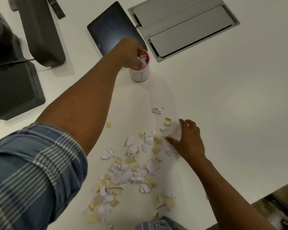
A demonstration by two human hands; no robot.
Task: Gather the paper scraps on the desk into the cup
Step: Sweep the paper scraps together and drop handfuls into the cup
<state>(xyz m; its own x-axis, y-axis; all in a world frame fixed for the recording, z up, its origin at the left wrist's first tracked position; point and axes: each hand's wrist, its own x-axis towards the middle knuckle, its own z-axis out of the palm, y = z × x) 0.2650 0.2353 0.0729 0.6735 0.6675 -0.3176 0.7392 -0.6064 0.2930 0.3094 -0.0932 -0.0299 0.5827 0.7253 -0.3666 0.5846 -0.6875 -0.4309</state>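
A white cup with a pink rim [140, 74] stands on the white desk [223, 97], with paper scraps showing in its mouth. My left hand [129, 53] is over the cup's mouth, its fingers curled down onto scraps there. A spread of white, lilac and tan paper scraps [130, 173] covers the desk in front of me. My right hand [189, 138] rests at the pile's right edge, thumb and curved fingers closing round a clump of white scraps [172, 131].
A dark tablet [110, 27] lies just behind the cup. A grey cable hatch [186, 25] is set into the desk at the back right. Dark devices [15, 87] stand at the left. A few stray scraps [156, 110] lie between cup and pile.
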